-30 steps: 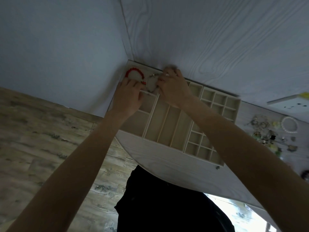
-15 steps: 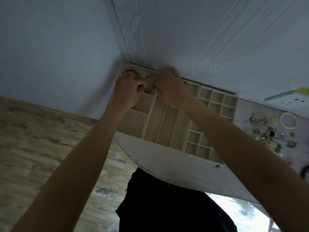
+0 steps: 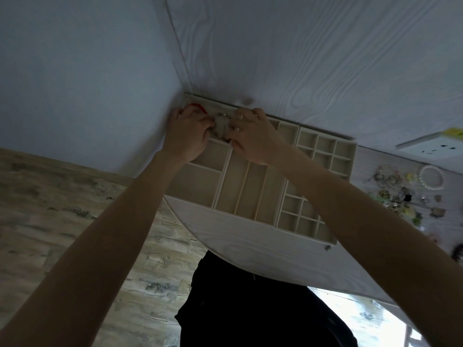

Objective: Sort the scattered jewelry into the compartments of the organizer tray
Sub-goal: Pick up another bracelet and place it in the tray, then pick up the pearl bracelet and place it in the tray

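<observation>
Both hands meet at the beige wooden compartment tray's point(image 3: 250, 186) far-left corner, jammed against the wall: left hand point(image 3: 188, 132) and right hand point(image 3: 253, 136), fingers curled, pinch a silvery bracelet point(image 3: 221, 123) beside red beads point(image 3: 198, 107). Loose jewelry point(image 3: 400, 191) lies scattered on the white desk point(image 3: 250, 246) at right.

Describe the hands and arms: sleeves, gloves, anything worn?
Both forearms bare to the frame edge, no sleeves, gloves or watch in view. Right hand has pale bands on two fingers, probably rings. Left hand shows nothing worn. Dark clothing below.

Both hands point(image 3: 220, 132) work a silvery bracelet point(image 3: 221, 123) in the organizer tray's point(image 3: 250, 191) far-left compartment.
</observation>
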{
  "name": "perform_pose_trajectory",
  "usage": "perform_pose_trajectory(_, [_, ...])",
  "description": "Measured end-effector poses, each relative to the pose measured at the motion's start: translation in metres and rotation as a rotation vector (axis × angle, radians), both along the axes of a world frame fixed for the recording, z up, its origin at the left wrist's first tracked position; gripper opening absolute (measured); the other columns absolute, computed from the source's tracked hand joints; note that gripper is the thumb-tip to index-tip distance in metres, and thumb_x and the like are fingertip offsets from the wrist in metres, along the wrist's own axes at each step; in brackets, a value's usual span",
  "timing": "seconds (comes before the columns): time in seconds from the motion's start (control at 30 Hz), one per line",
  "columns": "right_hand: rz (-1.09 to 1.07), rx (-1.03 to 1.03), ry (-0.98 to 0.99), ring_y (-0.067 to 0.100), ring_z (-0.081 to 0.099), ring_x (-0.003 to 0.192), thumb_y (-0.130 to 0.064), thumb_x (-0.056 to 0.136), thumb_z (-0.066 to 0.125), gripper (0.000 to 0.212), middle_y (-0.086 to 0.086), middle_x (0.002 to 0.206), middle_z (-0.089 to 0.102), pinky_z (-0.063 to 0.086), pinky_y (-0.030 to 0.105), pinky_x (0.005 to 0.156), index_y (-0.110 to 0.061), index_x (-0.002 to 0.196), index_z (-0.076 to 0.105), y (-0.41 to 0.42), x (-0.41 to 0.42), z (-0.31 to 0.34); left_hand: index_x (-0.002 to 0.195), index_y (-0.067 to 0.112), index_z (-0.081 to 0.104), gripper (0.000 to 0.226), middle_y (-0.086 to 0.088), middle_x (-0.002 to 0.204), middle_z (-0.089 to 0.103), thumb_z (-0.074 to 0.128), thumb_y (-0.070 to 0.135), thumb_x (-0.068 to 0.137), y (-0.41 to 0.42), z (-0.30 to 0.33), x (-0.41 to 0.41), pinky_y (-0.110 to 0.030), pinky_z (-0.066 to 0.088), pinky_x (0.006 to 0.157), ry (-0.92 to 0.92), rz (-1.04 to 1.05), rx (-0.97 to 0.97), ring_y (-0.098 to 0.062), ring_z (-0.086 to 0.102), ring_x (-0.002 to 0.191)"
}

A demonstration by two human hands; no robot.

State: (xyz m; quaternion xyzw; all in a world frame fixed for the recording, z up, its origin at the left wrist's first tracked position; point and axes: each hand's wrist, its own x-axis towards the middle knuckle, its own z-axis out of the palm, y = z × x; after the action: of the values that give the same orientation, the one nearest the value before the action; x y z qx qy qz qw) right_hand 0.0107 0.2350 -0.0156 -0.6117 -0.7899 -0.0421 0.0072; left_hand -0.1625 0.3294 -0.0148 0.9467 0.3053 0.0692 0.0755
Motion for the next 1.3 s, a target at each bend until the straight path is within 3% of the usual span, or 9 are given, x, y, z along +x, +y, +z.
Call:
perform_pose_trajectory(0.13, [-0.057,0.036,0.017,0.025,0.061,0.092,-0.032,0.086,0.037,0.038,0.001,0.087,0.069,0.025,0.035,0.074,-0.016,0.085,0.071,0.006,0.003,0.003,0.092,0.024,0.075,0.033,0.006,0.106,0.07,0.044,0.025,0.082,0.0,-0.001,-0.007,-0.037,0.028,0.086,-0.019,-0.061,0.018,-0.026,0.057,0.107])
perform_pose_trajectory(0.27, [-0.053,0.026,-0.141,0.023,0.061,0.085,-0.033,0.084,0.035,0.04,-0.006,0.081,0.068,0.026,0.035,0.079,-0.02,0.082,0.073,0.013,0.001,0.005,0.091,0.022,0.076,0.034,0.006,0.105,0.071,0.043,0.024,0.082,-0.002,-0.001,-0.01,-0.035,0.026,0.087,-0.005,-0.106,0.053,-0.026,0.057,0.106])
perform_pose_trajectory(0.37, [-0.06,0.01,-0.112,0.025,0.061,0.082,-0.034,0.083,0.035,0.042,-0.005,0.078,0.068,0.026,0.034,0.08,-0.018,0.076,0.073,0.013,-0.002,0.008,0.092,0.021,0.076,0.036,0.005,0.106,0.071,0.041,0.024,0.081,-0.001,-0.001,-0.011,-0.036,0.026,0.089,0.0,-0.125,0.056,-0.027,0.056,0.107])
perform_pose_trajectory(0.67, [-0.074,-0.009,-0.071,0.03,0.059,0.092,-0.035,0.084,0.034,0.044,0.001,0.087,0.069,0.027,0.039,0.08,-0.015,0.083,0.073,0.011,-0.002,0.005,0.093,0.017,0.073,0.038,-0.006,0.096,0.07,0.039,0.018,0.075,0.004,-0.002,0.0,-0.04,0.032,0.091,0.045,-0.13,0.015,-0.031,0.058,0.109])
perform_pose_trajectory(0.83, [-0.076,-0.09,-0.001,0.033,0.055,0.1,-0.037,0.087,0.026,0.053,0.006,0.097,0.068,0.04,0.041,0.084,-0.012,0.089,0.073,0.009,-0.001,0.005,0.091,0.015,0.073,0.033,-0.008,0.088,0.07,0.047,0.015,0.072,0.007,0.002,0.004,-0.038,0.033,0.086,0.064,-0.113,0.072,-0.031,0.06,0.102])
perform_pose_trajectory(1.03, [-0.111,-0.191,0.023,0.034,0.048,0.111,-0.042,0.087,0.016,0.063,0.008,0.112,0.063,0.032,0.042,0.086,-0.011,0.1,0.069,0.007,-0.003,0.01,0.09,0.015,0.072,0.036,-0.008,0.089,0.069,0.041,0.02,0.073,0.003,-0.001,0.003,-0.04,0.039,0.087,0.063,-0.091,0.056,-0.03,0.061,0.1])
perform_pose_trajectory(1.1, [-0.133,-0.208,0.065,0.032,0.044,0.116,-0.041,0.09,0.02,0.059,0.007,0.12,0.06,0.029,0.041,0.088,-0.011,0.106,0.067,0.005,-0.003,0.012,0.091,0.014,0.072,0.036,-0.008,0.091,0.069,0.041,0.019,0.074,0.003,-0.002,0.002,-0.04,0.04,0.085,0.041,-0.09,0.049,-0.03,0.061,0.1])
perform_pose_trajectory(1.2, [-0.169,-0.177,0.224,0.033,0.043,0.122,-0.028,0.089,0.043,0.036,0.008,0.128,0.057,0.031,0.042,0.091,-0.011,0.111,0.066,-0.003,-0.001,0.016,0.097,0.009,0.07,0.035,-0.01,0.101,0.068,0.043,0.012,0.074,0.0,0.002,-0.003,-0.042,0.043,0.083,-0.023,-0.051,0.021,-0.032,0.059,0.105])
perform_pose_trajectory(1.3, [-0.249,-0.066,0.421,0.036,0.053,0.112,-0.023,0.083,0.045,0.034,0.009,0.119,0.063,0.042,0.046,0.088,-0.012,0.103,0.07,-0.029,0.0,0.026,0.106,0.008,0.068,0.033,-0.012,0.105,0.066,0.046,0.005,0.081,-0.02,0.022,-0.004,-0.04,0.045,0.078,-0.102,0.027,-0.105,-0.033,0.058,0.103])
